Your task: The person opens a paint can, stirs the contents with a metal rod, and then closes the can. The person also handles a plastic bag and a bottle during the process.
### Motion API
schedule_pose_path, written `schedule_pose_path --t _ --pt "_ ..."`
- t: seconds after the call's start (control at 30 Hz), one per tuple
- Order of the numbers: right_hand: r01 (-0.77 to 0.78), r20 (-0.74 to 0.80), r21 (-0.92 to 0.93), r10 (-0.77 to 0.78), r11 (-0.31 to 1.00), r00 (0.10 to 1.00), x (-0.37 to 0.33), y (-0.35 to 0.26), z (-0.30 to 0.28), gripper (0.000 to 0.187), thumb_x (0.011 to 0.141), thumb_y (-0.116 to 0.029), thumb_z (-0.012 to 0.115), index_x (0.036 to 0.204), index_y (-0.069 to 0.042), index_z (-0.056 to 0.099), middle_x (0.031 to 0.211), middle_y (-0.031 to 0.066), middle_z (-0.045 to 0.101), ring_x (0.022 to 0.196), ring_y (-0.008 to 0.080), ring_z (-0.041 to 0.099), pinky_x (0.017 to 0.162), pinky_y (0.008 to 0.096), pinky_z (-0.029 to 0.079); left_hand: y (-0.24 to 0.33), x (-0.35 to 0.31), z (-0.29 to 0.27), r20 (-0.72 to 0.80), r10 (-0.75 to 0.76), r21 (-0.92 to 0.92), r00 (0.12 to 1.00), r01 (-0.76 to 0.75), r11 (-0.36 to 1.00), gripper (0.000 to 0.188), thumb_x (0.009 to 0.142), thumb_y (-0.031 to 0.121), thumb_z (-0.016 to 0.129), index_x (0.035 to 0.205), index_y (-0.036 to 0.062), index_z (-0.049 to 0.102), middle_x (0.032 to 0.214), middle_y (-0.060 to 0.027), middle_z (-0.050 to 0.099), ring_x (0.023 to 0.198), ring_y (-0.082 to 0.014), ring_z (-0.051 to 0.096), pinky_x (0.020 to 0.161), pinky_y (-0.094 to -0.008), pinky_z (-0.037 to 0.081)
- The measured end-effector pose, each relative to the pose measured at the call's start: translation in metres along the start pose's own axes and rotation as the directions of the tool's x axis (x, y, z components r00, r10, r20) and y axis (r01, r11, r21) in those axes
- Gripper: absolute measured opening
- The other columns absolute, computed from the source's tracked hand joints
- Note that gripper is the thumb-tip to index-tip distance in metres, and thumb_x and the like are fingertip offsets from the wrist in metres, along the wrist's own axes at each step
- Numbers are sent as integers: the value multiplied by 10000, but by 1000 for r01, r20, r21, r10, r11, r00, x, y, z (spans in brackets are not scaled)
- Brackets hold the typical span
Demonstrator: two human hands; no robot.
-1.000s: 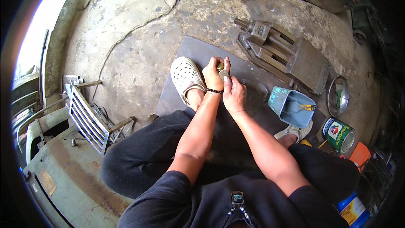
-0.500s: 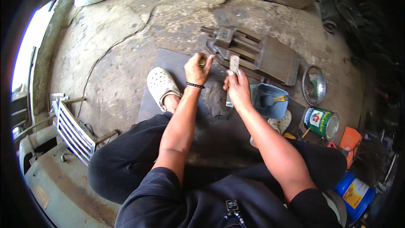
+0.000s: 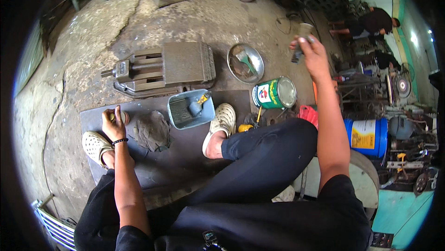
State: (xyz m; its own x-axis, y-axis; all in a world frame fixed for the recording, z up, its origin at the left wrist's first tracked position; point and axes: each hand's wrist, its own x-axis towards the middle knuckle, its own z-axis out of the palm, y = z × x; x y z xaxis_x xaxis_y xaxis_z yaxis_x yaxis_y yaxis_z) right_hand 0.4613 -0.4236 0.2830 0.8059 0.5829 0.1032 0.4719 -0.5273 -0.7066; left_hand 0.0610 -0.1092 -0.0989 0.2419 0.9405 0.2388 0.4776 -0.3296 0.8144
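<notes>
My left hand is closed round a small cylindrical piece, over the left part of the dark mat. Its yellowish end shows between the fingers. To the right of that hand lies a crumpled dark rag. My right hand is raised far out to the right, gripping a short, flat grey tool with a paler broad end. Motion blurs the tool, and its exact kind cannot be made out.
Beyond the mat sits a machine vise. A blue-grey tub holds a yellow-handled brush. Further right are a metal bowl with a green-handled brush, a green can and a blue bucket. A person is in the background.
My view has turned to the right. My right hand has swung outward with the flat tool, away from my left hand, which still grips the cylindrical piece.
</notes>
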Motion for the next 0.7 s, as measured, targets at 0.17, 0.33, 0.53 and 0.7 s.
schedule_pose_path --t 0.17,0.33,0.53,0.7 --pt "-105 -351 367 242 924 905 -59 95 -65 292 999 -238 555 1160 3 592 1001 86 680 953 193 669 792 274 488 -6 -6 -4 55 -7 -42 998 9 999 335 875 256 759 1027 17 581 951 -116 693 853 -208 652 816 -330 519" --pt "-229 -362 391 378 892 852 -101 162 -61 298 970 -277 614 1144 -38 653 1012 33 656 839 115 580 752 261 454 -9 14 -10 -4 -44 -81 999 44 996 370 917 337 701 1056 9 603 1011 -136 678 994 -226 615 937 -364 455" --pt "-268 -263 430 404 862 876 -135 218 5 270 979 -221 590 1089 12 670 936 26 667 821 116 570 747 269 457 -23 55 -33 -44 -23 -125 999 17 992 365 965 387 594 994 23 577 924 -62 574 862 -167 507 822 -326 426" --pt "-272 -153 64 279 960 948 -118 263 94 221 962 -201 580 1043 -8 651 836 137 682 773 246 638 703 372 482 -29 91 -85 68 25 -89 997 -19 996 228 1019 269 544 947 61 481 801 13 425 715 -95 356 652 -258 349"
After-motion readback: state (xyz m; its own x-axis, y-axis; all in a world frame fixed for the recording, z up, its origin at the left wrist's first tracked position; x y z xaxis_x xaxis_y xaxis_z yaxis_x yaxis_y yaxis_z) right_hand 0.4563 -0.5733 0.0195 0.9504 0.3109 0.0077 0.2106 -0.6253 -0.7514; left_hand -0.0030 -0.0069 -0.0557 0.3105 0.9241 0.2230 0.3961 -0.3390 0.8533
